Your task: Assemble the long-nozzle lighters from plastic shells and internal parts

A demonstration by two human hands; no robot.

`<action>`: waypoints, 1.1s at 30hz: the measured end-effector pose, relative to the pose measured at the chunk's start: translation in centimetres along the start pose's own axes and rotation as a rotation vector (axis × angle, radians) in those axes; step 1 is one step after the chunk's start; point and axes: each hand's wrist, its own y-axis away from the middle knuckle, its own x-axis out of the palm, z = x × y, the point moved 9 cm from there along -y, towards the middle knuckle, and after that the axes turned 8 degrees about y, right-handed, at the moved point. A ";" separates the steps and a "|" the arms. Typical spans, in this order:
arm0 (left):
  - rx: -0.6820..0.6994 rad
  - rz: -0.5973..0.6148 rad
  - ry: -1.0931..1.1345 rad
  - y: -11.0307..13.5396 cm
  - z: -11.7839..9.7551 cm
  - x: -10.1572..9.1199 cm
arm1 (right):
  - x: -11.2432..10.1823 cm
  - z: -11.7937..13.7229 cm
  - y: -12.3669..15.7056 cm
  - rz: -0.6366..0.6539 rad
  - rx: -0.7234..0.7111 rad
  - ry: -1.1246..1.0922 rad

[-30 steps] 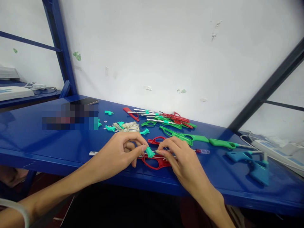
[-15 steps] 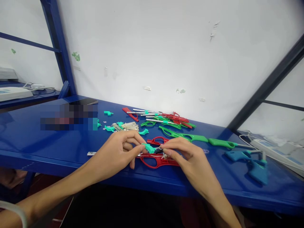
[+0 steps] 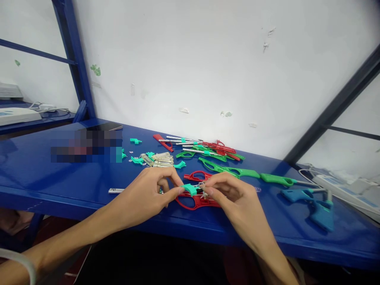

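Note:
My left hand (image 3: 150, 188) is closed, pinching a small teal trigger piece (image 3: 190, 190) between thumb and fingertips. Facing it, my right hand (image 3: 237, 194) is closed on a small thin whitish part (image 3: 202, 184), which meets the trigger's right end; I cannot make out whether they are joined. A dark bit shows between them. Beneath the fingers lies a red lighter handle half (image 3: 196, 204) with a loop-shaped opening, partly hidden by both hands. Just behind is another red handle half (image 3: 197, 175).
Clear lighter fuel tanks (image 3: 163, 159) and loose teal triggers (image 3: 136, 160) lie behind my left hand. Red and green lighter shells with metal rods (image 3: 204, 148) are piled near the wall. Green (image 3: 276, 179) and blue lighters (image 3: 322, 213) lie at right. A blue frame post (image 3: 326, 107) rises there.
The teal trigger has shifted slightly right and down, turning a little, and is closer to my right fingertips. My right hand has barely moved.

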 end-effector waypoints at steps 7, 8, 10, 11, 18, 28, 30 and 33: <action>0.052 -0.013 -0.103 0.3 -0.7 -0.1 | -0.3 0.1 -0.1 -0.034 -0.007 -0.035; 0.061 -0.017 -0.119 0.3 -0.8 -0.1 | -0.3 0.3 -0.1 -0.039 -0.020 -0.023; 0.079 -0.024 -0.153 0.3 -0.9 -0.1 | -0.4 0.5 -0.1 -0.045 -0.039 -0.005; 0.087 -0.024 -0.169 0.4 -0.9 0.0 | -0.4 0.6 0.0 -0.046 -0.046 -0.001; 0.148 0.005 -0.236 0.5 -1.6 0.6 | -0.3 0.8 0.0 -0.037 -0.063 -0.035; 0.225 -0.008 -0.268 0.6 -2.2 0.7 | -0.1 0.7 0.0 -0.016 -0.072 -0.034; 0.241 -0.003 -0.260 0.6 -2.3 0.7 | -0.1 0.7 0.0 -0.011 -0.071 -0.042; 0.256 0.010 -0.256 0.6 -2.3 0.8 | -0.1 0.8 0.1 -0.011 -0.082 -0.042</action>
